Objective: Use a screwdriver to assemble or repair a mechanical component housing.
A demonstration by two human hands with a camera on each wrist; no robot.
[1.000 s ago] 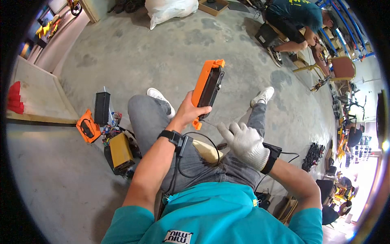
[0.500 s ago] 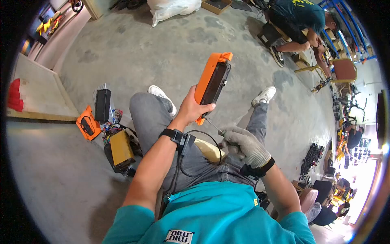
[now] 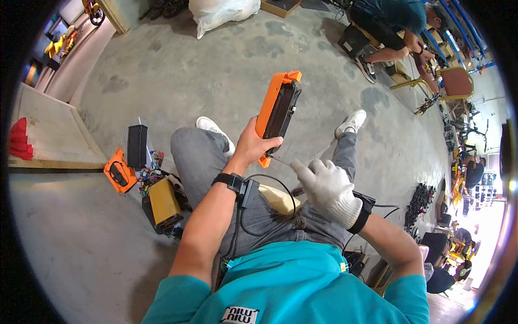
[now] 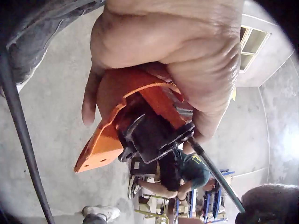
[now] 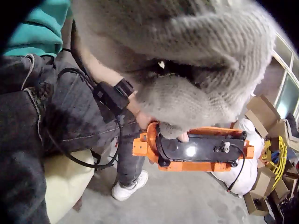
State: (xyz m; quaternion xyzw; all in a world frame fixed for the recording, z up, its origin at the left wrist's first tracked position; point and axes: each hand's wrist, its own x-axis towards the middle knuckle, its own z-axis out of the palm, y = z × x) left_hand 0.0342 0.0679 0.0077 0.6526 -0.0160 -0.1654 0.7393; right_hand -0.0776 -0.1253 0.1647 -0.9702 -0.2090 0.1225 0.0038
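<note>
An orange frame [image 3: 268, 112] with a black unit [image 3: 281, 114] in it is held tilted upright by the bare left hand [image 3: 251, 144], thumb over its lower end. The gloved right hand [image 3: 325, 189] grips a screwdriver, whose thin shaft [image 3: 282, 162] reaches the unit's lower corner. In the left wrist view, the shaft [image 4: 217, 175] meets a black part [image 4: 152, 135] beside the left fingers. The right wrist view shows the knitted glove [image 5: 201, 65] with its fingers curled; behind it lies the unit's black face [image 5: 196, 148] with a short cable. The glove hides most of the handle.
At the left on the floor lie a gold box [image 3: 163, 202], a black finned block [image 3: 137, 146], wires and another orange piece [image 3: 120, 170]. A white sack [image 3: 221, 13] lies at the far side. Another person [image 3: 391, 27] bends near a chair [image 3: 456, 83] at upper right.
The right hand turned over between the earlier frames and has turned back, its knuckles showing again. The left hand and the orange frame shifted only slightly.
</note>
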